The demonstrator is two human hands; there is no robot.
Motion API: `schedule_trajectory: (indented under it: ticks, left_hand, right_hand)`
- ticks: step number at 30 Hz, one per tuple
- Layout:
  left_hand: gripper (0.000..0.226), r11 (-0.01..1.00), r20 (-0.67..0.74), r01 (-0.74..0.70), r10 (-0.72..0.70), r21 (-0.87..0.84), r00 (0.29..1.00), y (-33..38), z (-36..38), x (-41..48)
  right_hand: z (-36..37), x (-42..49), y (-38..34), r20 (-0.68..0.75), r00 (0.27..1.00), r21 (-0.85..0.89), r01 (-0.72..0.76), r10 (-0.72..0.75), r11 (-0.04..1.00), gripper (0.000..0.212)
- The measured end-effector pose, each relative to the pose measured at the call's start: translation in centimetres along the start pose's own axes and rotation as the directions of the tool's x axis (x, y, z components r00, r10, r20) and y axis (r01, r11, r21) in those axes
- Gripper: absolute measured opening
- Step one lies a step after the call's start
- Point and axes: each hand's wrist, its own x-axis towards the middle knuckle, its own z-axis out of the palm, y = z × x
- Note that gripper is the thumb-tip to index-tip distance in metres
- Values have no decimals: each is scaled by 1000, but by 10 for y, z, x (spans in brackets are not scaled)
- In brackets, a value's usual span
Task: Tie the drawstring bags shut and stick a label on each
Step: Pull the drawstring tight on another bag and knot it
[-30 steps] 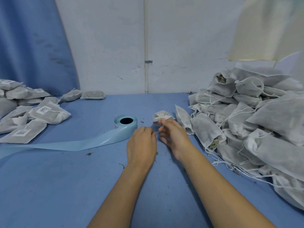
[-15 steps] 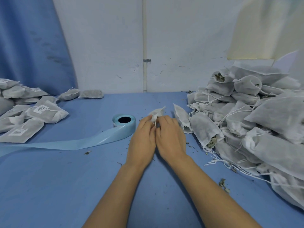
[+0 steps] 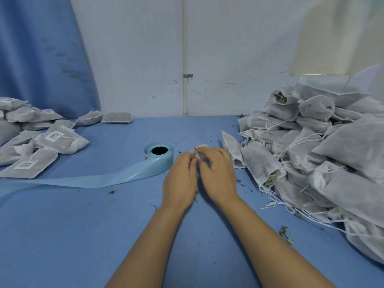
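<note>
While both hands, left hand (image 3: 180, 177) and right hand (image 3: 218, 173), pinch the bag (image 3: 200, 148) neck mid-worktop, at 3 o'clock of the label roll (image 3: 159, 153), a slipped string risks a loose knot, spilling herbs.

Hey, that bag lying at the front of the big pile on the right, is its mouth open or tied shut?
Open. The bag lies on its side with its mouth ungathered, dried leaves showing there, and its strings hanging loose on the table.
</note>
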Motion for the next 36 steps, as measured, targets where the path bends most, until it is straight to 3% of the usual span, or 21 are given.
schedule_trajectory:
  ticks: [4,8,15,22,27,31,33,36]
  left_hand:
    - [19,974,-38,165,-173,-155,984,1,-4,2]
    - [18,912,-60,254,-288,-323,956,-1,-6,5]
    - [15,897,-122,219,-284,-384,951,-6,-14,9]
    - [14,899,-182,178,-268,-399,946,-6,-16,12]
    - [20,878,-141,192,-279,-439,950,-9,-16,13]
    - [22,904,-92,196,-248,-379,964,-16,-21,12]
    - [22,908,-74,181,-224,-377,972,-17,-21,12]
    - [21,901,-50,181,-218,-395,975,-16,-20,10]
  right_hand:
    - [0,4,-1,115,969,405,-247,219,880,27]
    - [-4,3,-6,267,947,622,-311,178,718,27]
    - [-6,3,-4,395,913,613,-343,100,712,24]
    - [-4,0,-19,470,881,588,-261,-61,765,47]
    - [-5,4,-15,451,892,633,-345,32,693,40]
    - [-14,7,-11,478,878,615,-352,22,706,42]
    - [-16,6,-10,490,871,647,-387,30,657,43]
    - [-18,8,-8,499,861,722,-476,100,502,38]
